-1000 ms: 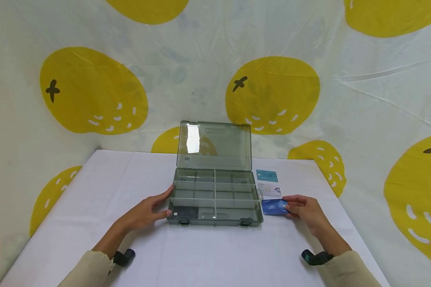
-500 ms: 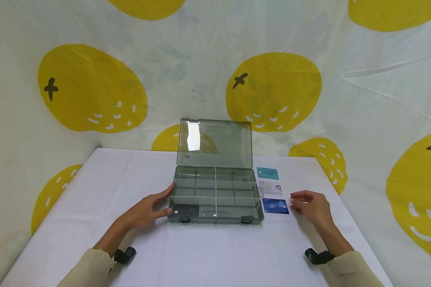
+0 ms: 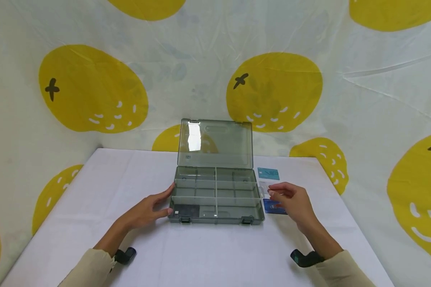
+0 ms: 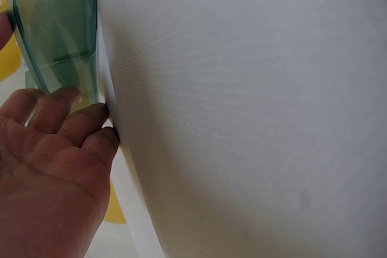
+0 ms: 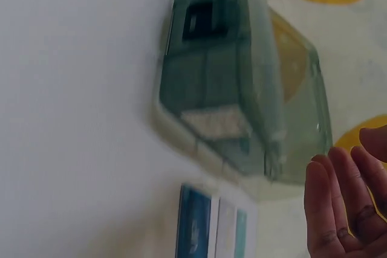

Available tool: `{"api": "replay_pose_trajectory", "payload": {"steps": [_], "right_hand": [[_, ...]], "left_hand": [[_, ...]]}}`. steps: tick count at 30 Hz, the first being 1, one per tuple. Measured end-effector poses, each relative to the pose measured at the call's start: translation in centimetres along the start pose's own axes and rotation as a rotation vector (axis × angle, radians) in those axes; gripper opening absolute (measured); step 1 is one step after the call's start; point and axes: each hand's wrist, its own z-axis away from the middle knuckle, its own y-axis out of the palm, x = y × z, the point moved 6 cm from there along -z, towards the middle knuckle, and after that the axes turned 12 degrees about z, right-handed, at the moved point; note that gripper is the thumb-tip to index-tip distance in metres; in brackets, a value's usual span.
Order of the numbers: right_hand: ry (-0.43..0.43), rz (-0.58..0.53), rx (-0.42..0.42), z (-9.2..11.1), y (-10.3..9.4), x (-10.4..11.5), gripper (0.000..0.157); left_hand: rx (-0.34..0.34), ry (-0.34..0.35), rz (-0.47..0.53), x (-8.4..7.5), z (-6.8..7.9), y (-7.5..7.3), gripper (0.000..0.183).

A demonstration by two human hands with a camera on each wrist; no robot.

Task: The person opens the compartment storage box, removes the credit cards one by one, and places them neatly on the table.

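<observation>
A grey-green transparent divided box [image 3: 237, 218] stands on the table with its lid [image 3: 230, 143] raised. In its front left compartment lies a dark card [image 3: 190, 210] with a small pale square. My left hand [image 3: 145, 211] rests against the box's left end, thumb near the front corner, as the left wrist view also shows. Over the cards right of the box hovers my right hand [image 3: 294, 201], holding nothing. It partly covers a blue card [image 3: 269, 206] and a whitish card [image 3: 262, 188]. Behind these lies a teal card [image 3: 268, 173]. The right wrist view shows all three cards on the table.
The white-covered table [image 3: 208, 255] extends in front of the box. Behind it hangs a pale cloth [image 3: 197, 75] printed with yellow fruit. The lid's far edge reaches up in front of this cloth. Two dark latches sit along the box's front.
My right hand let go of the blue card, drew back right, then moved left over the blue and whitish cards. My left hand stayed against the box.
</observation>
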Motion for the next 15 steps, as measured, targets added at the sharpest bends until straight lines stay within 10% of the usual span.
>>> {"api": "replay_pose_trajectory", "payload": {"steps": [15], "right_hand": [[-0.137, -0.231, 0.216, 1.1, 7.9, 6.5, 0.024]], "left_hand": [[0.002, 0.008, 0.002, -0.2, 0.2, 0.1, 0.088]]}}
